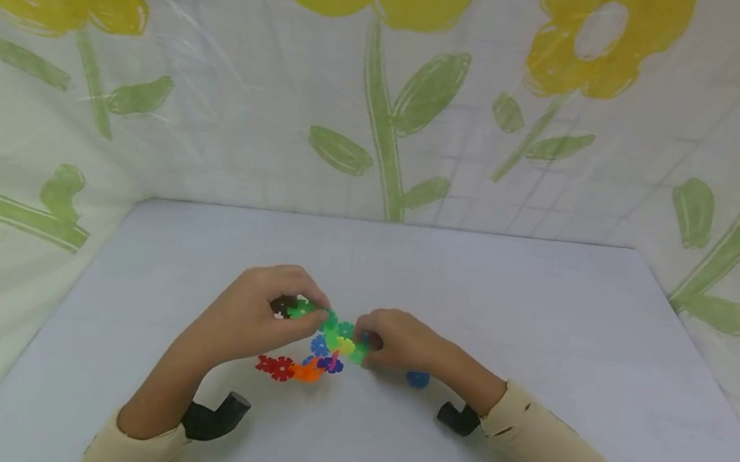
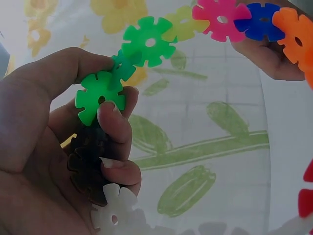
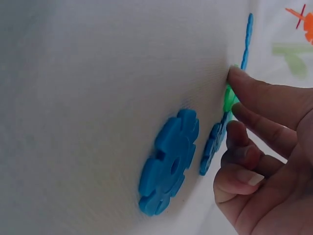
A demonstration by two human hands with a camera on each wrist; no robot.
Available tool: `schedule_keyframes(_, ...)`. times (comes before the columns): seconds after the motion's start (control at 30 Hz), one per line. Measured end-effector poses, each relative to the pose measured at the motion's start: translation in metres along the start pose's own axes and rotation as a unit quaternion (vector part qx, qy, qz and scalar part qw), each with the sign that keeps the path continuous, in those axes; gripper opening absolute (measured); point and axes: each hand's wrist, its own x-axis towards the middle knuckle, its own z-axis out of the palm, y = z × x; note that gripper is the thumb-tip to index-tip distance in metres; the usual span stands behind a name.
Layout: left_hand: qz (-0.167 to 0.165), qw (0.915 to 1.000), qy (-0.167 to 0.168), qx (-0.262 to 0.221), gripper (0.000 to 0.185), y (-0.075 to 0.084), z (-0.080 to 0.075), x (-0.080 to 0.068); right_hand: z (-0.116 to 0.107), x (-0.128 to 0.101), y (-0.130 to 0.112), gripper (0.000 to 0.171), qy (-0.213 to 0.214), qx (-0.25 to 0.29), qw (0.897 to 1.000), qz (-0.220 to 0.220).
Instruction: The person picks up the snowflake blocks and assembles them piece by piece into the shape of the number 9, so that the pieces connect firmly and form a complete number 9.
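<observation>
My left hand (image 1: 254, 318) grips a chain of interlocked plastic snowflake discs. In the left wrist view its thumb and fingers hold a green disc (image 2: 88, 100), dark brown discs (image 2: 85, 174) are partly behind the fingers, and a white disc (image 2: 115, 210) hangs below. The chain runs on through another green disc (image 2: 136, 39), a yellow disc (image 2: 183, 30), a pink disc (image 2: 217, 29), a blue disc (image 2: 259, 32) and an orange disc (image 2: 288, 29). My right hand (image 1: 406, 342) pinches a green disc (image 3: 228, 99) close to the table, with blue discs (image 3: 210, 149) beside it.
A loose blue disc (image 3: 164, 171) lies on the white table (image 1: 342, 453) near the right hand. Red discs (image 1: 281, 368) trail off at the chain's near left. Black curved pieces (image 1: 217, 417) sit at both wrists. A flower-printed curtain (image 1: 241, 81) stands behind the table.
</observation>
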Motion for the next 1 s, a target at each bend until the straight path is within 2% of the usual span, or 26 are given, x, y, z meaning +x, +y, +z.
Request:
schedule_keyframes(0.33, -0.005, 1.0000, -0.001, 0.004, 0.011, 0.001, 0.000, 0.000, -0.001, 0.002, -0.001, 0.024, -0.012, 0.044, 0.999, 0.021)
schedule_keyframes(0.43, -0.002, 1.0000, -0.001, 0.006, 0.011, 0.001, -0.001, 0.001, -0.002, -0.003, 0.001, 0.019, 0.005, 0.069, 0.998, 0.007)
schedule_keyframes(0.5, 0.000, 1.0000, -0.001, 0.010, 0.010, 0.001, -0.001, 0.002, -0.005, -0.009, 0.002, 0.014, 0.025, 0.115, 0.993, -0.005)
schedule_keyframes(0.57, 0.001, 0.9999, 0.000, 0.013, 0.010, 0.002, 0.000, 0.002, -0.011, -0.016, 0.001, 0.011, 0.049, 0.195, 0.979, -0.019)
schedule_keyframes(0.6, 0.001, 0.9999, 0.000, 0.014, 0.009, 0.002, 0.000, 0.002, -0.014, -0.020, 0.000, 0.011, 0.061, 0.246, 0.967, -0.029)
schedule_keyframes(0.67, 0.002, 0.9999, 0.000, 0.017, 0.009, 0.002, 0.001, 0.002, -0.021, -0.029, -0.005, 0.012, 0.074, 0.343, 0.935, -0.044)
schedule_keyframes(0.73, 0.004, 0.9998, -0.001, 0.019, 0.008, 0.002, 0.001, 0.002, -0.026, -0.036, -0.010, 0.014, 0.077, 0.418, 0.903, -0.056)
schedule_keyframes(0.8, 0.008, 0.9998, -0.003, 0.019, 0.008, 0.002, 0.002, 0.002, -0.029, -0.041, -0.015, 0.016, 0.074, 0.461, 0.882, -0.065)
schedule_keyframes(0.9, 0.022, 0.9996, -0.004, 0.020, 0.010, 0.001, 0.004, 0.002, -0.029, -0.044, -0.022, 0.018, 0.058, 0.485, 0.870, -0.072)
schedule_keyframes(1.0, 0.033, 0.9994, -0.006, 0.013, 0.010, 0.001, 0.006, 0.003, -0.028, -0.045, -0.029, 0.019, 0.051, 0.491, 0.866, -0.077)
